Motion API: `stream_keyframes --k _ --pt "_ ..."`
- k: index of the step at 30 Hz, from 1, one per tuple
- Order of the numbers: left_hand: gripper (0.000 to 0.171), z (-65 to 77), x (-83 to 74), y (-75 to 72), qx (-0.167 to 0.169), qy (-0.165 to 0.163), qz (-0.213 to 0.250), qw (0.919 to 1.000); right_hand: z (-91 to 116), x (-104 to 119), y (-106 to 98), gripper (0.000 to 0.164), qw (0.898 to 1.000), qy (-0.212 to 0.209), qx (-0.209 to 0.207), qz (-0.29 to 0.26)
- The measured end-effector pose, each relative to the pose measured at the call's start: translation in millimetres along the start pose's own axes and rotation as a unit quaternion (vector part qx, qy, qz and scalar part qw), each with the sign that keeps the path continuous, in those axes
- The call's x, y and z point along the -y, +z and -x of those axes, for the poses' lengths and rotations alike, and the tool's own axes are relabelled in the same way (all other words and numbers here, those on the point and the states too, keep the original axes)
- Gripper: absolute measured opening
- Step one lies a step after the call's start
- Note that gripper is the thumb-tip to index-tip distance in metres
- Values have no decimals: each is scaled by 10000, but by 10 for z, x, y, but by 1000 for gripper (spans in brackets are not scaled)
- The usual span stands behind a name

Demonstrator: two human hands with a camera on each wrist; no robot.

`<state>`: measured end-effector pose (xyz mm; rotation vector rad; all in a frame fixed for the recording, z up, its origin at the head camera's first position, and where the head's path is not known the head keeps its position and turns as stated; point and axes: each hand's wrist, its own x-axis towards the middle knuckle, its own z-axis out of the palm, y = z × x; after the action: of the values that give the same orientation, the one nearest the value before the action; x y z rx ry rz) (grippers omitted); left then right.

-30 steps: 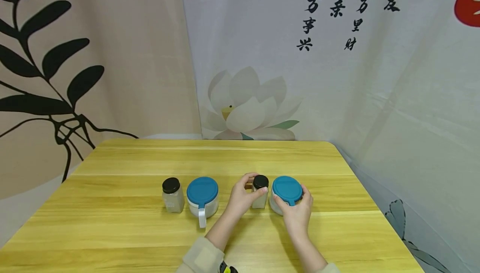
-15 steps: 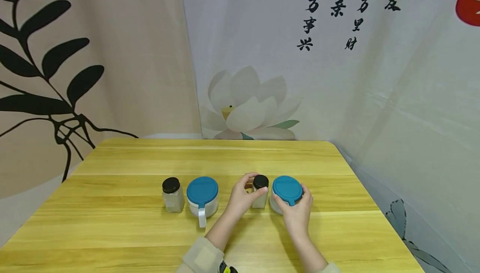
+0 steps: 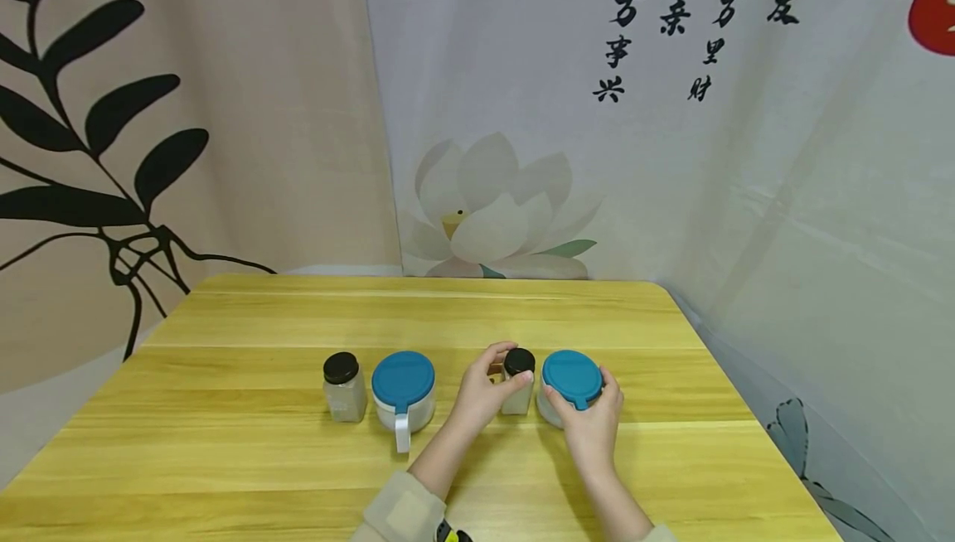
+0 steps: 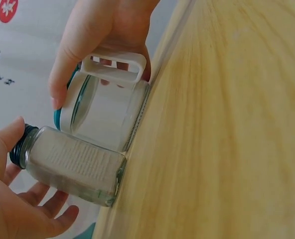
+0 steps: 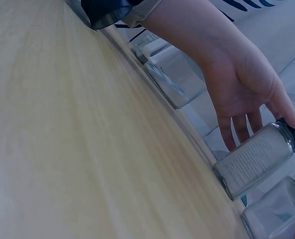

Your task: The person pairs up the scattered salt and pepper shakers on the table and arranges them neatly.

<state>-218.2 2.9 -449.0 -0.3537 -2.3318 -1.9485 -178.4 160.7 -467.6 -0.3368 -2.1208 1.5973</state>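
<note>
In the head view, my left hand (image 3: 476, 394) holds a small glass spice jar (image 3: 516, 397) by its black cap, thumb in front and fingers behind. The left wrist view shows the thumb at the cap and the other fingers spread beside the glass body (image 4: 75, 164). Just to the right, my right hand (image 3: 594, 424) grips a wider glass seasoning jar (image 3: 570, 378) with a blue lid, thumb on its left side and fingers round its right. Its white handle (image 4: 115, 74) faces the right palm. Both jars stand upright on the table, close together.
Left of my hands stand another black-capped spice jar (image 3: 345, 397) and another blue-lidded jar (image 3: 404, 384) with its white handle toward me. The wooden table (image 3: 246, 459) ends at a back edge, behind which hangs a printed cloth (image 3: 642, 194).
</note>
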Motion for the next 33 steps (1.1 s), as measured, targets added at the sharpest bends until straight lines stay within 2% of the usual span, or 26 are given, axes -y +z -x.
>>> stream_keyframes --k 9,21,33 --pt "49 18 -33 -25 9 -47 35 10000 -10 6 8 96 10000 -58 52 -11" --pt "43 16 -65 -73 93 229 -31 9997 -33 59 -49 92 9996 36 264 51" --pt "43 8 -169 -157 110 197 -187 9996 -69 110 -87 88 9996 -35 228 180"
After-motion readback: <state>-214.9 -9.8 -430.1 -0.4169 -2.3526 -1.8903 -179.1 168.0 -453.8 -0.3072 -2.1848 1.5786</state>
